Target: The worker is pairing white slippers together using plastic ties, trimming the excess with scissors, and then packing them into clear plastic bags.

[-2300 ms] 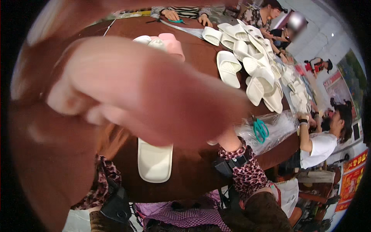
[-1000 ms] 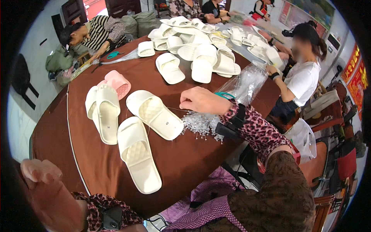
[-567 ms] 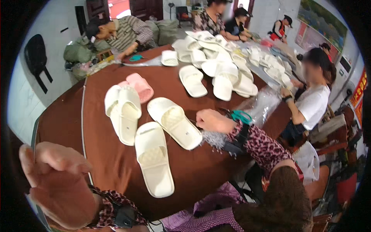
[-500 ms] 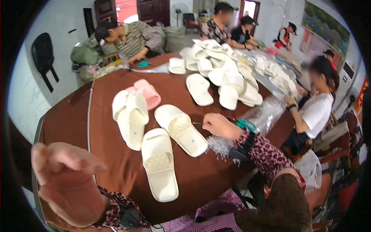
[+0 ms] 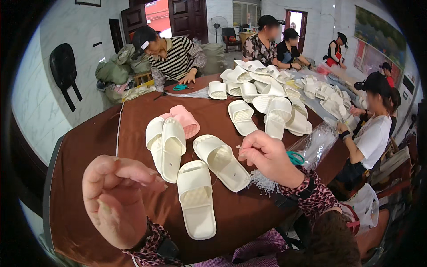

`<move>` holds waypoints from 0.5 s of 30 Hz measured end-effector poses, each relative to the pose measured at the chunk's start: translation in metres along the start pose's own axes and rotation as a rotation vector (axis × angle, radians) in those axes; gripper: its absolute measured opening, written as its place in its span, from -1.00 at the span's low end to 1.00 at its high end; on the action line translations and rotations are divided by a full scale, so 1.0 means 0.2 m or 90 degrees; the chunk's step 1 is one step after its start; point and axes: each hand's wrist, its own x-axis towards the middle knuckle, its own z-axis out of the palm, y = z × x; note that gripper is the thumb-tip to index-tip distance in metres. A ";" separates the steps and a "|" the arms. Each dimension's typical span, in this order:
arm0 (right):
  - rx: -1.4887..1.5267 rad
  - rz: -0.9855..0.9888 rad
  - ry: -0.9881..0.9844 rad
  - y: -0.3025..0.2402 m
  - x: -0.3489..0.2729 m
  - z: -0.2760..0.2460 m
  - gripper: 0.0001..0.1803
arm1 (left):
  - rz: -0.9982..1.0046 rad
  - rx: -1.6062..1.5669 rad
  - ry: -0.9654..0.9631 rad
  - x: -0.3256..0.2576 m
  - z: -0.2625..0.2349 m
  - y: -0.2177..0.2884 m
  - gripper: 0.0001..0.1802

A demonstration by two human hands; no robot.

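Observation:
My left hand (image 5: 118,200) is raised over the near left of the table, its fingers curved and apart, holding nothing. To the right, my right hand (image 5: 271,155) pinches a small white plastic fastener (image 5: 240,148) between thumb and fingertips. Between my hands lie two white slippers, a near one (image 5: 199,218) and a tilted one (image 5: 227,164), with a thin clear strand beside them. Just beyond is an overlapping pair of white slippers (image 5: 172,155), partly covering pink slippers (image 5: 184,121). Under my right wrist is a heap of small white plastic fasteners (image 5: 263,181).
Teal-handled scissors (image 5: 295,157) lie by my right wrist, beside clear plastic bags (image 5: 320,140). A large pile of white slippers (image 5: 262,84) covers the far side of the brown-covered table (image 5: 89,178). Several people work around it; more teal scissors (image 5: 180,87) lie near a striped-shirted person (image 5: 178,58).
My left hand has moved right and inward, its fingers now more curved. The right hand has turned, bringing its pinched fingertips into view. The whole view has shifted.

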 end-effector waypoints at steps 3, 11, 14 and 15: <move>0.066 -0.033 0.014 -0.12 0.00 -0.04 -0.98 | -0.091 -0.078 -0.001 0.01 0.07 -0.09 -0.59; 0.038 -0.190 -0.031 -0.25 -0.01 0.01 -0.94 | -0.403 -0.062 -0.167 -0.12 0.28 -0.39 -0.69; -0.054 -0.309 -0.066 -0.26 0.00 0.02 -0.87 | -0.377 -0.056 -0.262 -0.17 0.29 -0.46 -0.80; -0.055 -0.308 -0.058 -0.25 0.00 0.01 -0.87 | -0.379 -0.057 -0.270 -0.17 0.30 -0.47 -0.80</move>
